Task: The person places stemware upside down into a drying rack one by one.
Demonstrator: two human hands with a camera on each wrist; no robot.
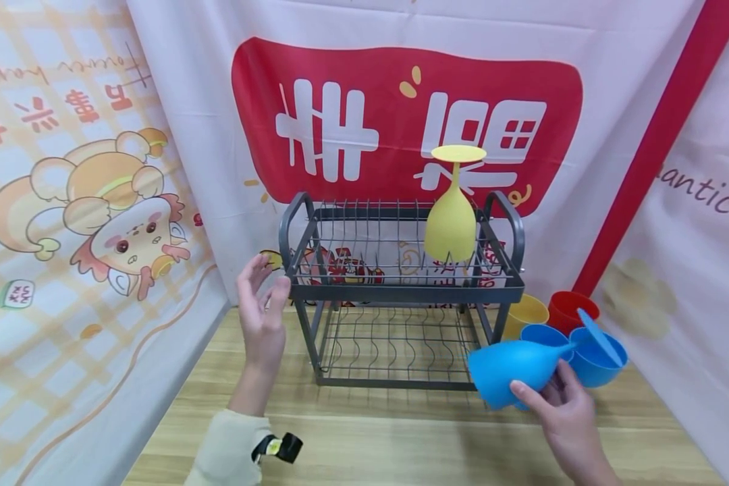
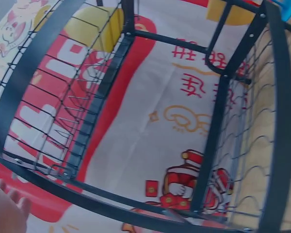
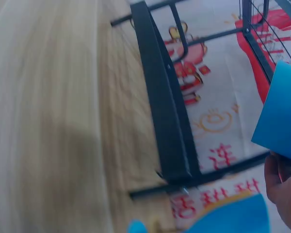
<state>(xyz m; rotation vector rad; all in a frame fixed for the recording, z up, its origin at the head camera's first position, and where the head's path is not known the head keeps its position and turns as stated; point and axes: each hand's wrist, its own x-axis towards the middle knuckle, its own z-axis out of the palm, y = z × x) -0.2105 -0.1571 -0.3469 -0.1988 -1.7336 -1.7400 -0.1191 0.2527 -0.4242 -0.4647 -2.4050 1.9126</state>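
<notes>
My right hand holds a blue plastic goblet tipped on its side, thumb and fingers around the bowl near the stem. Its rim points left, just in front of the right end of a dark two-tier dish rack. In the right wrist view, the same blue goblet shows at the right edge. On the upper tier, a yellow goblet stands upside down at the right. Beside the rack's left end, my left hand is raised with loosely bent fingers and nothing in it; whether it touches the frame, I cannot tell.
Right of the rack stand a yellow goblet, a red goblet and blue goblets, close together with bowls upward. Printed cloth hangs behind and at both sides of the wooden table.
</notes>
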